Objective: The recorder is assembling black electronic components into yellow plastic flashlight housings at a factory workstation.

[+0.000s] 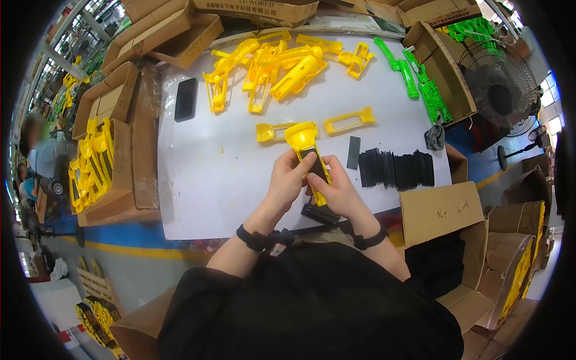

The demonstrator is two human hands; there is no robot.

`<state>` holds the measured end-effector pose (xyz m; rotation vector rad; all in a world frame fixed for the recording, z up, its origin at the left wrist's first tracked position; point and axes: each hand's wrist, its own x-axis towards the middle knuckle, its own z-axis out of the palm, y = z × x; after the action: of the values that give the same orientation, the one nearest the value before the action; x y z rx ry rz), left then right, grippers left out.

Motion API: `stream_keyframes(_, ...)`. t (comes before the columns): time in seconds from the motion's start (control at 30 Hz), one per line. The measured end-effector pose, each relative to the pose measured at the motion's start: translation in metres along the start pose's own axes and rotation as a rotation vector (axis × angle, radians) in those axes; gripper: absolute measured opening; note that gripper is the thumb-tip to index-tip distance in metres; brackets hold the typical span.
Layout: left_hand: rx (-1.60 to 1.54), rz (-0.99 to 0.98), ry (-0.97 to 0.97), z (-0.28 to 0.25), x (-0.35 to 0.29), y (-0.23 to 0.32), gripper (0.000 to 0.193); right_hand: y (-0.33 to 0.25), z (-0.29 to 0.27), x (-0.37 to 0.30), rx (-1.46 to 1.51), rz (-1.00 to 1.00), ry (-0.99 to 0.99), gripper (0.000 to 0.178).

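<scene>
Over the near part of the white table, a yellow plastic casing point(301, 135) with a flared round end is held between both hands, the flared end pointing away from me. A black strip point(315, 165) lies along its body. My left hand point(285, 180) grips it from the left, thumb on the strip. From the right, my right hand point(339, 191) closes around its narrower lower part, thumb also pressed there. Some fingers are hidden behind the casing. Beyond it lie two yellow frames point(350, 121). Below my hands rests a black object point(320, 214), partly covered.
Stacked black strips point(396, 169) and one loose dark strip point(354, 152) lie on the right. Yellow casings point(298, 78) are heaped at the back, green parts point(433, 101) back right. A phone point(185, 99) lies left. Cardboard boxes point(442, 210) and a fan point(499, 90) surround the table.
</scene>
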<state>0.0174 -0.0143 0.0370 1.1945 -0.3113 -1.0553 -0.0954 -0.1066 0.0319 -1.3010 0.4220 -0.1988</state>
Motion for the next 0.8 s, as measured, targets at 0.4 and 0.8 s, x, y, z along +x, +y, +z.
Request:
stream_keyframes(0.4, 0.105, 0.313, -0.066, 0.001, 0.022, -0.041, 0.024, 0.022, -0.005, -0.006, -0.241, -0.244, 0.191, 0.030)
stream_keyframes(0.8, 0.031, 0.219, -0.002, -0.019, 0.002, -0.039, 0.022, 0.016, 0.017, -0.003, -0.951, -0.579, 0.265, 0.033)
